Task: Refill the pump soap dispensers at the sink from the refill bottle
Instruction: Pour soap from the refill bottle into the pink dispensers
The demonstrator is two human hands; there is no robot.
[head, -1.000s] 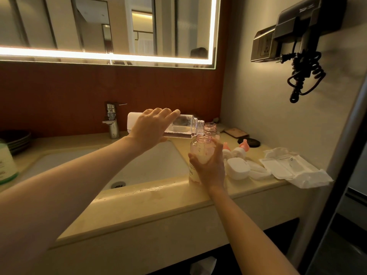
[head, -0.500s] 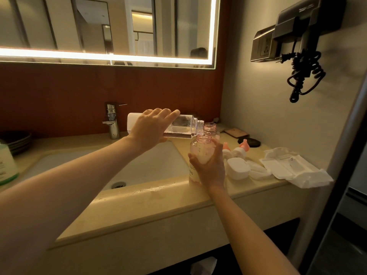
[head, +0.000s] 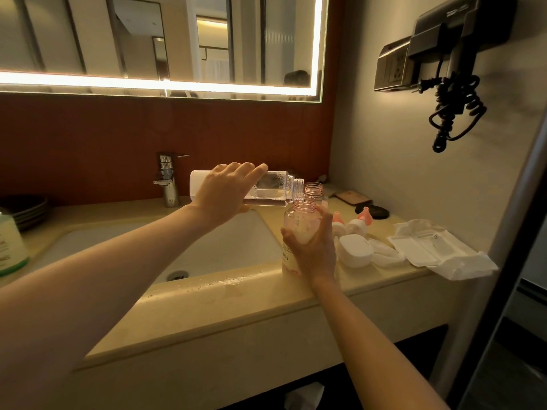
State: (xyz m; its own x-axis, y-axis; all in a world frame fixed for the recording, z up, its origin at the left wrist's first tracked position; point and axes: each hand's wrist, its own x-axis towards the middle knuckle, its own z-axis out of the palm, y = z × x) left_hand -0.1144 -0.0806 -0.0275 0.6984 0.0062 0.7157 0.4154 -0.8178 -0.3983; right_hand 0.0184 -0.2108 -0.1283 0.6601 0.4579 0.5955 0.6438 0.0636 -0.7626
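Clamped in left hand [head: 228, 193]: clear plastic refill bottle [head: 273, 189], lying horizontal. Wrapped by right hand [head: 315, 250]: pink-tinted round dispenser [head: 299, 223], label [head: 285, 257] part-hidden.

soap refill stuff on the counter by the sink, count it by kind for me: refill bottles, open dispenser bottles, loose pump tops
refill bottles: 1, the refill bottle tipped in the left hand
open dispenser bottles: 2, front dispenser in the right hand, rear dispenser
loose pump tops: 2, left pump top, right pump top
total: 5
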